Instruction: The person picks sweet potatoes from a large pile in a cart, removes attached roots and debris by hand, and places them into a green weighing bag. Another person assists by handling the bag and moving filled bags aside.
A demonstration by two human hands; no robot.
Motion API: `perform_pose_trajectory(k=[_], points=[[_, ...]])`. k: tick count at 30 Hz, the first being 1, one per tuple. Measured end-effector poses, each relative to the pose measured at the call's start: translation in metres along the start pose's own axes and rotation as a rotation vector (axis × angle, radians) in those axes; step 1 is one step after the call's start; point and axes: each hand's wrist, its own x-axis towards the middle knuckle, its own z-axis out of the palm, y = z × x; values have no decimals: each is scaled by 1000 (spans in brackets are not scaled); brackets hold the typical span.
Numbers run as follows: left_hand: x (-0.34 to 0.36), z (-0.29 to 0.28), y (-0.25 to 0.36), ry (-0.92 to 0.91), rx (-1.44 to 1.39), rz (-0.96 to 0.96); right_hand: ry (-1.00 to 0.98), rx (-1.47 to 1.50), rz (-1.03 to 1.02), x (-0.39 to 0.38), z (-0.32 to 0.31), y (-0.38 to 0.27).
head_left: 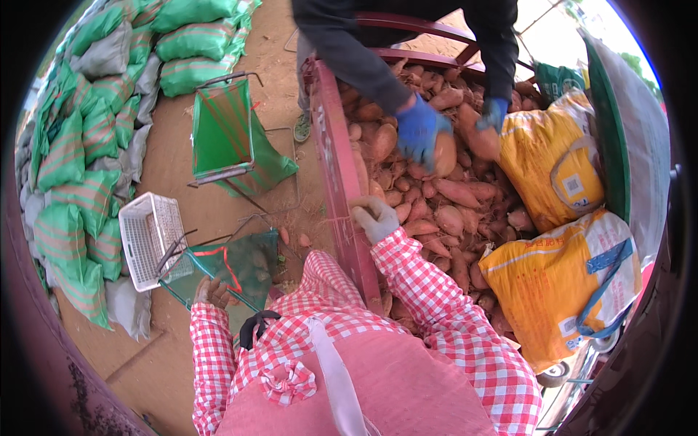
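My right hand (376, 218), in a pale glove, is at the inner side of the cart's dark red rail (340, 156). Its fingers are curled; whatever they may hold is too small to make out. Beside it lies a heap of sweet potatoes (451, 218) filling the cart. My left hand (211, 292), in a dull glove, is low on the left by the rim of a green mesh bag (256, 261) stretched on a frame. Its fingers look slightly apart, with nothing seen in them. Some sweet potatoes show dimly through the mesh.
Across the cart, a co-worker's blue-gloved hands (425, 134) handle sweet potatoes. Yellow sacks (545, 163) lie along the cart's right side. On the left are a white plastic basket (154, 236), an open green bag (225, 131) on a stand, and stacked full green sacks (83, 189).
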Motion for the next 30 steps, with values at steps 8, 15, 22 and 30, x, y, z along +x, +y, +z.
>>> perform_pose_trajectory(k=[8, 15, 22, 30], points=[[-15, 25, 25, -171, 47, 59, 604, -989, -165, 120, -137, 37], [-26, 39, 17, -136, 79, -37, 364, -1218, 559, 212, -155, 15], [-37, 68, 18, -82, 70, -84, 314, -1184, 596, 212, -156, 5], [-22, 100, 21, -177, 172, -87, 394, -1113, 619, 207, -142, 4]])
